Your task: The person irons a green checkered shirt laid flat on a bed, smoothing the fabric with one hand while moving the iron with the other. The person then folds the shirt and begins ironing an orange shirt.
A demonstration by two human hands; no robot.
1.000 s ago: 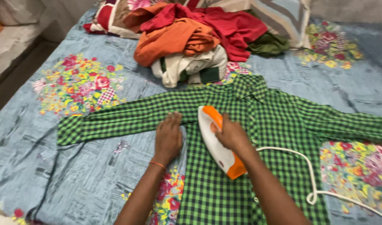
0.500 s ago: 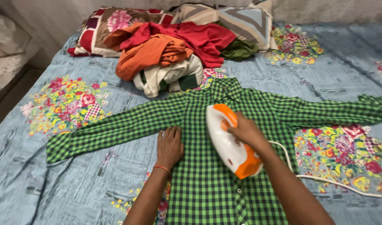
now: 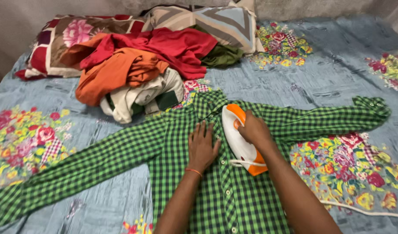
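The left hand point(image 3: 202, 147) is laid flat, fingers spread, on the chest of the green checked shirt point(image 3: 233, 199) spread on the bedsheet point(image 3: 320, 78), while just beside it the right hand point(image 3: 253, 130) is closed around the iron point(image 3: 238, 136), whose long axis points toward the collar point(image 3: 209, 102) beyond.

The right hand point(image 3: 254, 130) gripped the handle of the white and orange iron point(image 3: 239, 139), which rested on the chest of the green checked shirt point(image 3: 233, 190). The left hand point(image 3: 202, 147) lay flat on the shirt just beside the iron. The shirt was spread on the floral bedsheet point(image 3: 329, 82), with a clothes pile point(image 3: 138, 69) near the bed's far edge.
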